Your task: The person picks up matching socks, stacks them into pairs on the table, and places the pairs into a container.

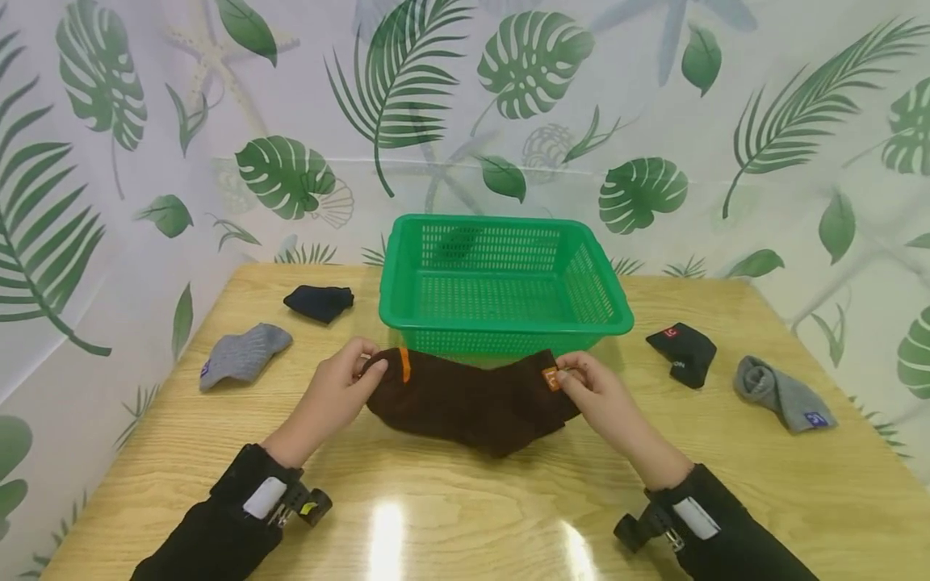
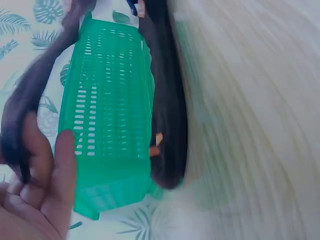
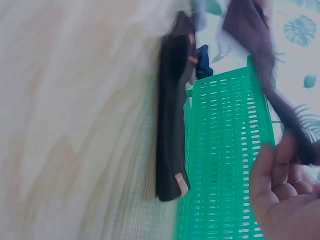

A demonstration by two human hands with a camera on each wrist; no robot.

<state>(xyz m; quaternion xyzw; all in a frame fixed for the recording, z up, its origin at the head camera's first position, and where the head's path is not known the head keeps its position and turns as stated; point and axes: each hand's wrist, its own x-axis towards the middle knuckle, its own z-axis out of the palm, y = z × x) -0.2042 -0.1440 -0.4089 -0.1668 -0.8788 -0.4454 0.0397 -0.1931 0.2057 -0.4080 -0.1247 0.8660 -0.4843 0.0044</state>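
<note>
Left hand [image 1: 334, 383] and right hand [image 1: 594, 397] each pinch an end of some dark brown sock fabric [image 1: 465, 399] with orange marks, spread sideways just in front of a rectangular green plastic basket [image 1: 508, 326]. Elbow room's mostly on the near side of the pale wooden table [image 1: 472, 516]. Crumpled grey sock [image 1: 245, 355] hugs the left edge, rolled grey sock [image 1: 785, 394] the right one.

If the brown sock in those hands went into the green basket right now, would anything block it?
Only the near rim of the green basket: in the head view it runs between the brown sock and the basket's inside, so the sock probably needs lifting over. Nothing else visible is between.
</note>
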